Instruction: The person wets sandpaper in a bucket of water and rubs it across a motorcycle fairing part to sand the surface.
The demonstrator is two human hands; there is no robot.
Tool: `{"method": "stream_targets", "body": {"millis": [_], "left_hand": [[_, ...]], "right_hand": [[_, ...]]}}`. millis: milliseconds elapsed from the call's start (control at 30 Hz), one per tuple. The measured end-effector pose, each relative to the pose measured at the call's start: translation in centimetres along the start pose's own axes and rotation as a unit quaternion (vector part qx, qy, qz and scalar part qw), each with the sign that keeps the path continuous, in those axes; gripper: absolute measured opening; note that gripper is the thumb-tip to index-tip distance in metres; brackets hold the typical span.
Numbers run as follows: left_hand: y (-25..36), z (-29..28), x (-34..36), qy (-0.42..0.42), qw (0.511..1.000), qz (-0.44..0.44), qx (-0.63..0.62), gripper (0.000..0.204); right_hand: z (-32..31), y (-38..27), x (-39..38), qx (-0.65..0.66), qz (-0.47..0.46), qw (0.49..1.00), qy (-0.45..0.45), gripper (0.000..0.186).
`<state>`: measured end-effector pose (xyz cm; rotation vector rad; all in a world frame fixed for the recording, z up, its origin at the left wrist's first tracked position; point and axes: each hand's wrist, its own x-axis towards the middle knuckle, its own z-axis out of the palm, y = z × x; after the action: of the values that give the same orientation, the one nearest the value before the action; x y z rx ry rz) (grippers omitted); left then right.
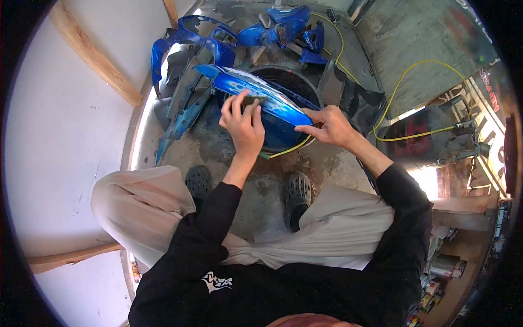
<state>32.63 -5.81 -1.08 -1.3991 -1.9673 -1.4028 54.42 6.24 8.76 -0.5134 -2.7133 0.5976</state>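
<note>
A long, glossy blue motorcycle fairing panel (272,105) with pale patches is tilted above a dark round tub (291,72). My right hand (329,126) grips its lower right end, thumb underneath and fingers on the far side. My left hand (243,122) is at the panel's near face, fingers bent round a small dark grey flat piece (254,101) that looks like sandpaper. That piece lies against the blue surface, and the fingers partly cover it.
More blue fairing parts (280,26) lie on the floor beyond the tub, with a long blue-grey panel (188,117) at left. A yellow hose (389,103) loops to a dark tank (417,133) at right. Cans (444,266) stand on a low shelf at lower right.
</note>
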Motion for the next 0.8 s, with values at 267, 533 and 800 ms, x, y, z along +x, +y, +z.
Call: {"method": "stream_targets", "body": {"millis": [267, 533, 800], "left_hand": [[4.0, -0.6, -0.7, -0.049, 0.992, 0.064, -0.092, 0.018], [5.5, 0.1, -1.5, -0.048, 0.988, 0.033, -0.143, 0.021], [-1.4, -0.2, 1.5, 0.001, 0.999, -0.044, 0.001, 0.020]], "right_hand": [[-0.5, 1.0, -0.1, 0.025, 0.039, 0.999, 0.007, 0.050], [-1.2, 1.1, 0.1, -0.015, 0.029, 0.999, -0.005, 0.052], [-0.8, 1.0, 0.4, 0.043, 0.061, 0.997, 0.026, 0.046]]}}
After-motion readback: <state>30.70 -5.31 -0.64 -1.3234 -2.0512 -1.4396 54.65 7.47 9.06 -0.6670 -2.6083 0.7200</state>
